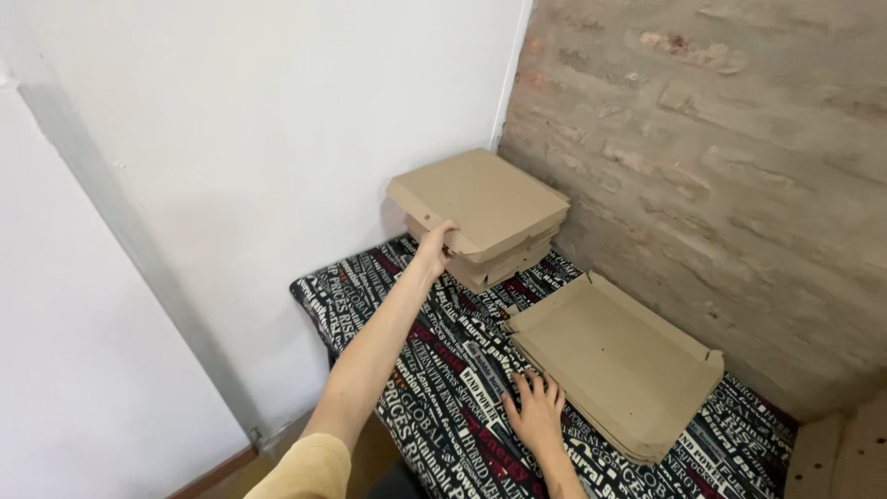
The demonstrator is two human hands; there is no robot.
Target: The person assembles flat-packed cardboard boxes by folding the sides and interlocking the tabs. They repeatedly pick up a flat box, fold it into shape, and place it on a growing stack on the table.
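My left hand (434, 242) reaches far out and grips the near edge of the top folded cardboard box (480, 199), which is tilted up on a stack of folded boxes (504, 263) in the corner. My right hand (536, 411) lies flat, fingers spread, on the patterned tablecloth (434, 370), touching the near corner of a pile of flat unfolded cardboard box blanks (614, 360).
The table stands in a corner between a white wall (259, 139) on the left and a bare brick wall (730, 157) behind and to the right. More cardboard (841, 453) shows at the lower right edge. The table's left edge drops to the floor (231, 471).
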